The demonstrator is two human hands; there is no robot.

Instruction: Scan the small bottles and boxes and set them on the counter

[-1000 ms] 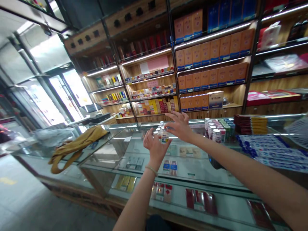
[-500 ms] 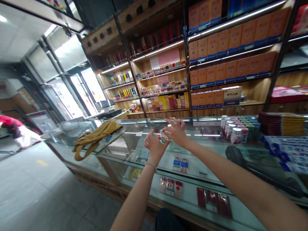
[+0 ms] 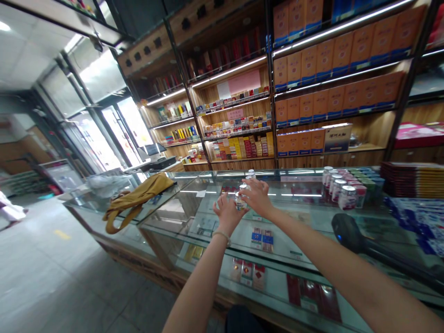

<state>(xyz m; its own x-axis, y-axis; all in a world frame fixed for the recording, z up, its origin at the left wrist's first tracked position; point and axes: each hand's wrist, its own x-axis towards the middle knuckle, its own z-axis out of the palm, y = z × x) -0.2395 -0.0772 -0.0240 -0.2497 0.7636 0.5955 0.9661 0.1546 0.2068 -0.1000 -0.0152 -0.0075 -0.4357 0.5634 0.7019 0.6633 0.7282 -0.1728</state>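
A small clear jar (image 3: 239, 202) with a white lid stands at the glass counter top, between my two hands. My left hand (image 3: 227, 213) curls round its near left side, thumb against the lower part. From the right, my right hand (image 3: 257, 196) has its fingers bent over the jar's upper right side. Just behind, partly covered by my right hand, is a second white-lidded jar (image 3: 243, 186), and another jar (image 3: 251, 174) is farther back in line. The jars' labels are too small to read.
On the glass counter (image 3: 208, 217) lie a mustard-yellow bag (image 3: 138, 199) at left and a black handheld scanner (image 3: 350, 233) at right. Several jars (image 3: 347, 198) stand in rows beyond the scanner, near stacked dark red packs (image 3: 398, 182) and blue-and-white packets (image 3: 412, 222).
Both hands have shifted slightly right in view, and my right hand sits lower, fingers less raised. The jars behind show more clearly. A person at far left has moved mostly out of view.
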